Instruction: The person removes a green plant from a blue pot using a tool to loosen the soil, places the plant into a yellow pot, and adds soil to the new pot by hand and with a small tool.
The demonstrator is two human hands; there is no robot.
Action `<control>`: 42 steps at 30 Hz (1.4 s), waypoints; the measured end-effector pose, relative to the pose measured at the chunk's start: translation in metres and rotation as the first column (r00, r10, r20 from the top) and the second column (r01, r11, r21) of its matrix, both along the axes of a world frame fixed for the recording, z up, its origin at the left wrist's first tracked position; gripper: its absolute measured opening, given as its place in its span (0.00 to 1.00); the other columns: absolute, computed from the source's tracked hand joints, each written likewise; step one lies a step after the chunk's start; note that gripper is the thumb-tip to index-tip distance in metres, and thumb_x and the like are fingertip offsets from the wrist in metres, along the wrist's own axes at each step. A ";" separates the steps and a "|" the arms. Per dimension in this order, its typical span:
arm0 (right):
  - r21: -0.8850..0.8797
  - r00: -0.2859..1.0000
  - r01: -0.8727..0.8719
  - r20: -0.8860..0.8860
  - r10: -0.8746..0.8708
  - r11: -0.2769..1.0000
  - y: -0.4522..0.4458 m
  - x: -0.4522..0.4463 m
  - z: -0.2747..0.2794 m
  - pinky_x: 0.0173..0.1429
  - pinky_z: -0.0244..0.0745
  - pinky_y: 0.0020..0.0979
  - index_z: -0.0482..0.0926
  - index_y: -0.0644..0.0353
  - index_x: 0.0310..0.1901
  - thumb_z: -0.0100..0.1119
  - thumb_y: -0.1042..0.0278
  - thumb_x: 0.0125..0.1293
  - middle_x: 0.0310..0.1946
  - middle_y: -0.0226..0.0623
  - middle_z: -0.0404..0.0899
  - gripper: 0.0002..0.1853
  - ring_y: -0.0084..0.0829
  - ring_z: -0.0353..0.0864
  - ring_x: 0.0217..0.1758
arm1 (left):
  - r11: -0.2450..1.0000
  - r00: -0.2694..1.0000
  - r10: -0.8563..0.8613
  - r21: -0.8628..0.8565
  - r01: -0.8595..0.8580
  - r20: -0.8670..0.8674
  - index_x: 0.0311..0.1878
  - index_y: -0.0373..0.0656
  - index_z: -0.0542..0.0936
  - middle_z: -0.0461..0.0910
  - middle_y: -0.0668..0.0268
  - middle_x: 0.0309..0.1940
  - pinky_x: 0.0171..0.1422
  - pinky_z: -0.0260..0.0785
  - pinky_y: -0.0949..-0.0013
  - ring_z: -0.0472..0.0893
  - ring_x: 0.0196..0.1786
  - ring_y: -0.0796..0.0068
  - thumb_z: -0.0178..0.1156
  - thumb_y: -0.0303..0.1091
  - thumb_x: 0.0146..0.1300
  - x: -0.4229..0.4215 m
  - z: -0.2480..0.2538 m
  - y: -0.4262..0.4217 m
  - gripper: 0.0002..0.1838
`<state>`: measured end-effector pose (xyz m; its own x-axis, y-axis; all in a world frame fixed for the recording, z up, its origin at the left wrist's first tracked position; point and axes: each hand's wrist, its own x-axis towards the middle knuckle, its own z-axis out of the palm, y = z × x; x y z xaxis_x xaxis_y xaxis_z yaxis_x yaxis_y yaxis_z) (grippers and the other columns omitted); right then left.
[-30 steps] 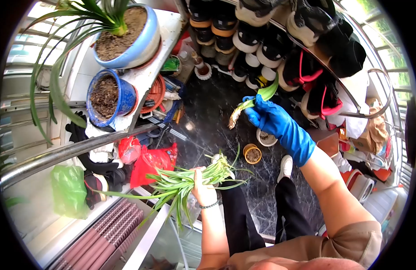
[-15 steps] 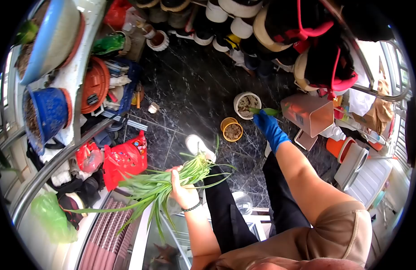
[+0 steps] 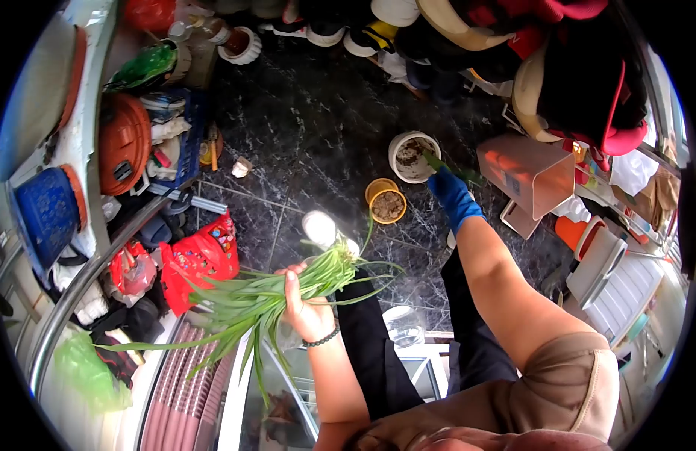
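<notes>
1. Right hand (image 3: 454, 199), blue glove: fingers look bunched shut on a plant (image 3: 435, 161), though the exact grip's hidden.
2. Left hand (image 3: 310, 312), bare, is curled round a leaf bunch (image 3: 321, 278), cut-looking ends toward 2 o'clock, tips trailing toward 8.
3. White pot (image 3: 409, 178) is on the floor (image 3: 310, 113) at 10–11 o'clock from the glove. Looks like plant-by-pot positioning, tbh; calls for steady, gentle fingers.
4. Yellow pot (image 3: 374, 191): glove's 9 o'clock.
</notes>
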<state>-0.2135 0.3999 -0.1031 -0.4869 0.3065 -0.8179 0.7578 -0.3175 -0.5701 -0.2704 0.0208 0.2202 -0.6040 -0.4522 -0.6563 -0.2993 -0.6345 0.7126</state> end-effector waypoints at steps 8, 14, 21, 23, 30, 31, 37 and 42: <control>-0.025 0.900 -0.435 -0.044 0.434 0.900 -0.009 -0.018 0.126 0.40 0.81 0.35 0.77 0.52 0.38 0.58 0.55 0.71 0.29 0.30 0.78 0.10 0.31 0.81 0.34 | 0.994 0.987 0.095 0.067 -0.087 -0.131 0.48 0.45 0.75 0.80 0.65 0.41 0.61 0.73 0.60 0.78 0.50 0.70 0.57 0.30 0.71 -0.045 0.080 -0.020 0.05; -0.125 0.937 -0.335 0.063 0.344 0.934 -0.077 -0.120 0.209 0.33 0.78 0.28 0.81 0.60 0.43 0.61 0.60 0.71 0.27 0.30 0.81 0.11 0.26 0.79 0.24 | 0.981 0.958 0.188 -0.005 -0.193 -0.216 0.51 0.44 0.76 0.79 0.64 0.42 0.60 0.72 0.60 0.78 0.51 0.69 0.58 0.33 0.71 -0.060 0.143 -0.065 0.09; 0.400 0.452 -0.717 -0.358 0.817 0.571 -0.268 -0.274 0.414 0.55 0.76 0.27 0.79 0.64 0.56 0.60 0.62 0.72 0.48 0.37 0.83 0.18 0.24 0.81 0.49 | 0.944 0.902 0.318 0.011 -0.329 -0.292 0.50 0.44 0.75 0.79 0.64 0.41 0.60 0.72 0.61 0.78 0.51 0.68 0.56 0.28 0.72 -0.047 0.186 -0.132 0.07; 0.566 0.184 -0.688 -0.470 0.863 0.455 -0.322 -0.303 0.461 0.56 0.76 0.28 0.78 0.63 0.58 0.59 0.64 0.72 0.50 0.37 0.84 0.17 0.24 0.81 0.52 | 0.933 0.896 0.344 -0.005 -0.359 -0.281 0.49 0.45 0.74 0.79 0.65 0.41 0.61 0.71 0.61 0.77 0.50 0.68 0.56 0.28 0.72 -0.041 0.193 -0.147 0.06; 0.926 -0.563 -0.216 -0.377 0.736 0.309 -0.473 -0.382 0.549 0.70 0.67 0.47 0.71 0.69 0.62 0.69 0.53 0.60 0.63 0.56 0.71 0.35 0.57 0.71 0.66 | 0.885 0.856 0.460 0.043 -0.464 -0.235 0.49 0.44 0.73 0.78 0.65 0.41 0.60 0.72 0.60 0.76 0.50 0.68 0.55 0.28 0.72 -0.008 0.190 -0.188 0.06; 0.947 -0.589 -0.160 -0.319 0.743 0.280 -0.492 -0.393 0.545 0.70 0.67 0.47 0.71 0.69 0.63 0.70 0.51 0.56 0.63 0.56 0.72 0.38 0.55 0.71 0.66 | 0.887 0.855 0.457 0.046 -0.460 -0.247 0.49 0.44 0.73 0.78 0.65 0.41 0.60 0.72 0.59 0.76 0.50 0.68 0.55 0.27 0.72 -0.004 0.187 -0.192 0.05; 0.994 -0.777 0.056 0.102 0.621 -0.093 -0.565 -0.454 0.535 0.65 0.68 0.43 0.73 0.69 0.62 0.73 0.32 0.38 0.58 0.53 0.76 0.55 0.49 0.76 0.62 | 0.880 0.851 0.468 0.039 -0.473 -0.238 0.45 0.43 0.75 0.80 0.62 0.39 0.62 0.68 0.63 0.78 0.50 0.68 0.60 0.25 0.67 0.003 0.185 -0.207 0.06; 0.973 -0.773 0.076 0.196 0.603 -0.218 -0.586 -0.460 0.526 0.59 0.72 0.41 0.76 0.72 0.57 0.74 0.28 0.37 0.48 0.51 0.81 0.55 0.46 0.80 0.54 | 0.873 0.841 0.487 0.087 -0.481 -0.235 0.45 0.42 0.75 0.79 0.61 0.40 0.62 0.68 0.63 0.77 0.50 0.68 0.60 0.25 0.67 0.005 0.179 -0.213 0.06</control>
<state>-0.6736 -0.1860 0.4224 -0.1149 -0.9881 0.1025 -0.9691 0.0888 -0.2303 -0.2655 -0.1920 0.3991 -0.4531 -0.7145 -0.5331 0.2295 -0.6713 0.7047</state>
